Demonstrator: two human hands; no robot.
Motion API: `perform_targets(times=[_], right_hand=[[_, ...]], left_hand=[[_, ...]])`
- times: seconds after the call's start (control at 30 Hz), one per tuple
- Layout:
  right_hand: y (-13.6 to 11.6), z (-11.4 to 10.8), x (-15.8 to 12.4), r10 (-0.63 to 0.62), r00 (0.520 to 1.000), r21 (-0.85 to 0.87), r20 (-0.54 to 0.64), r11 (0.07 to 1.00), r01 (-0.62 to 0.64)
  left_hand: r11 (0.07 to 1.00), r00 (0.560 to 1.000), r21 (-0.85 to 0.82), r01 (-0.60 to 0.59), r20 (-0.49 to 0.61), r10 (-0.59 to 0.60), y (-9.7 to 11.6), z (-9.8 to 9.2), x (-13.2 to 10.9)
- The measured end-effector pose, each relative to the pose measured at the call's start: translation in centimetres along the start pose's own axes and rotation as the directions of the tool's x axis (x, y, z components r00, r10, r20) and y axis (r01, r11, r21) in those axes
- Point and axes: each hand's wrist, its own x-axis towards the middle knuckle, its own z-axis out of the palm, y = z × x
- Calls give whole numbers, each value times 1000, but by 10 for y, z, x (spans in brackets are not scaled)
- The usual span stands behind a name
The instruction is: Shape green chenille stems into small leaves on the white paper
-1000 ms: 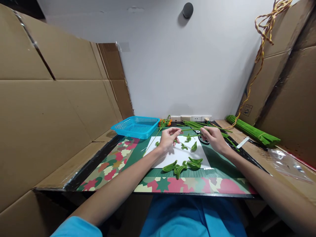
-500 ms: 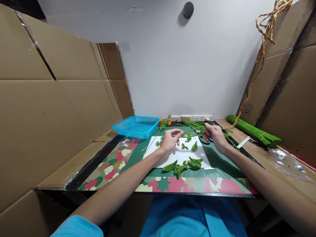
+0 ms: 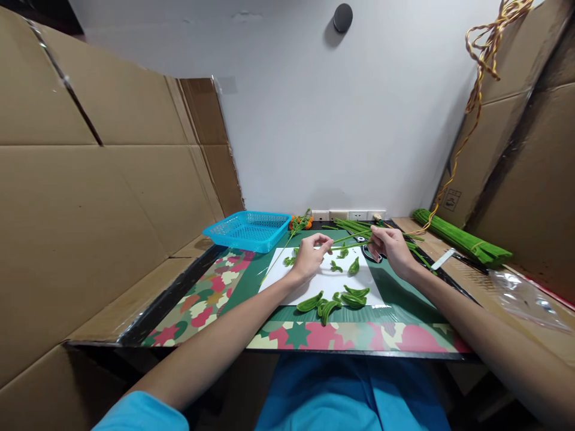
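Observation:
My left hand and my right hand are raised just above a white sheet and both pinch the same thin green pipe cleaner, one at each end. Below the hands, small green folded leaf pieces lie on the sheet. A cluster of larger green leaf shapes sits at the sheet's near edge. Black scissors lie just under my right hand.
A blue plastic basket stands at the back left of the camouflage-patterned mat. Loose green stems and a small orange flower sprig lie at the back. A bundle of green pipe cleaners rests on the right, cardboard walls on both sides.
My right hand has lifted a little and drawn closer to the left hand along the pipe cleaner. My left hand has shifted slightly.

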Motion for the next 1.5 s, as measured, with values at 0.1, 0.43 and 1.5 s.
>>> perform_targets(times=[0.1, 0.43, 1.5], right_hand=[[-2, 1, -1, 5, 1000, -19, 0, 1000, -5], [0, 1, -1, 78, 997, 16, 18, 997, -78], [-3, 5, -2, 76, 997, 94, -12, 993, -74]], left_hand=[[998, 999, -52, 28, 42, -26, -2, 2, -1], [981, 997, -188, 41, 75, -27, 2, 7, -6], [980, 987, -174, 92, 143, -67, -9, 8, -5]])
